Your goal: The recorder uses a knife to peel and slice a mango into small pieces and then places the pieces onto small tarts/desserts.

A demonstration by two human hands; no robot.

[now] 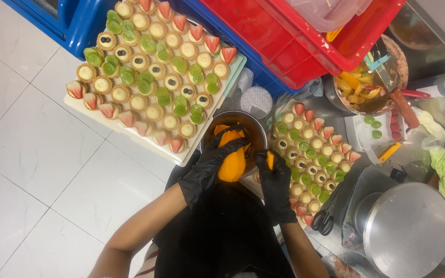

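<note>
Two black-gloved hands meet close in front of the body.

The left hand [209,164] curls its fingers [233,145] forward in a closed grasp, bare forearm slanting in from lower left; the right hand [275,180] is upright, fingers pinched shut, forearm rising from below.

White tiled floor [32,149] left of steel surface [423,56]. Blue crate [73,20] and red crate [284,36] behind surface. Bright, even light; grey grout lines.
</note>
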